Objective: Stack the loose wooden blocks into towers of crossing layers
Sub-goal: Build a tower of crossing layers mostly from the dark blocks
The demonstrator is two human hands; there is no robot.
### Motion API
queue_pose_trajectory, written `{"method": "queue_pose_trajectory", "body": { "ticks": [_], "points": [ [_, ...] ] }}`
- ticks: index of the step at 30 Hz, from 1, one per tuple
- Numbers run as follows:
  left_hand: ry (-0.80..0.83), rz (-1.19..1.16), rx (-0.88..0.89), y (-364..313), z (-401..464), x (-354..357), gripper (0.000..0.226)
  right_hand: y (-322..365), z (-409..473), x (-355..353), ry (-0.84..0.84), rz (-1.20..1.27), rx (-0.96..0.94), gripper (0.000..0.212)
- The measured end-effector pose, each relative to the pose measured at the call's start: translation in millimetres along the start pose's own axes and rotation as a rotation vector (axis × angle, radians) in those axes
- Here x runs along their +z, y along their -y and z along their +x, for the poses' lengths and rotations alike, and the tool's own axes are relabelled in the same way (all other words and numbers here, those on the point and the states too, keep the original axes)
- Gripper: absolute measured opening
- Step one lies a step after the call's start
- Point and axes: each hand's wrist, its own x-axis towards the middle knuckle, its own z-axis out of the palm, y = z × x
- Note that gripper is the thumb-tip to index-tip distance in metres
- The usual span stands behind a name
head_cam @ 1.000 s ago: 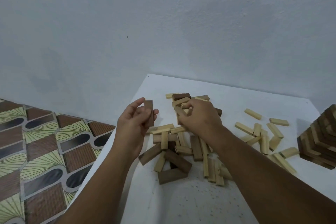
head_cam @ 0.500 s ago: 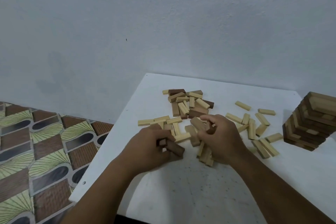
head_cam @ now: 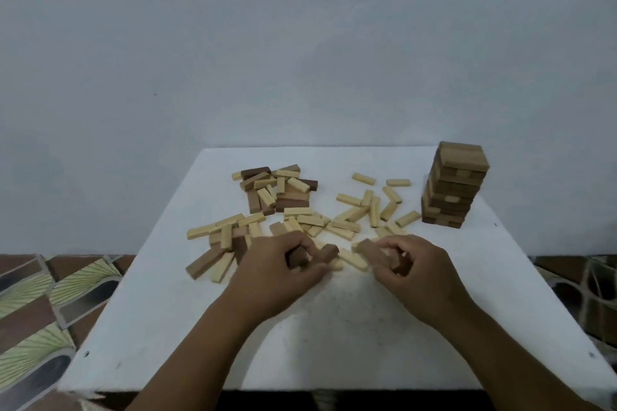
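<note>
Left hand (head_cam: 280, 269) curled round dark blocks (head_cam: 329, 252), right hand (head_cam: 412, 265) gripping one brown block (head_cam: 374, 252), long side pointing left. Both near table (head_cam: 334, 344) middle. Tower (head_cam: 454, 185) at far right corner, nearer right hand.

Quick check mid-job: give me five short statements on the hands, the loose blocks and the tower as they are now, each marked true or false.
1. A finished tower stands at the table's far right. True.
2. The left hand grips dark blocks. True.
3. The right hand is empty and flat on the table. False: its fingers curl round a dark block.
4. The pile at far left holds only pale blocks. False: dark and pale are mixed.
5. Pale blocks lie scattered between pile and tower. True.
</note>
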Motion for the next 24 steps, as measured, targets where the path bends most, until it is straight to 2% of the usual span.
{"method": "queue_pose_trajectory", "body": {
  "ticks": [2,7,10,13,19,24],
  "points": [
    [0.001,0.022,-0.023,-18,6,27,0.019,-12,-10,-13,0.001,-0.028,0.053,0.037],
    [0.098,0.081,0.016,-54,19,86,0.018,-39,-29,-39,0.029,-0.151,0.189,0.022],
    [0.107,0.174,0.040,-65,26,106,0.020,-47,-35,-49,0.039,-0.083,0.193,0.032],
    [0.097,0.155,0.059,-67,30,113,0.023,-53,-32,-60,-0.004,0.027,0.272,0.032],
    [0.174,0.031,0.032,-63,34,103,0.025,-59,-23,-63,-0.008,-0.115,0.176,0.015],
    [0.225,0.060,0.056,-62,37,100,0.023,-50,-21,-59,0.029,-0.129,0.221,0.028]
  ]
}}
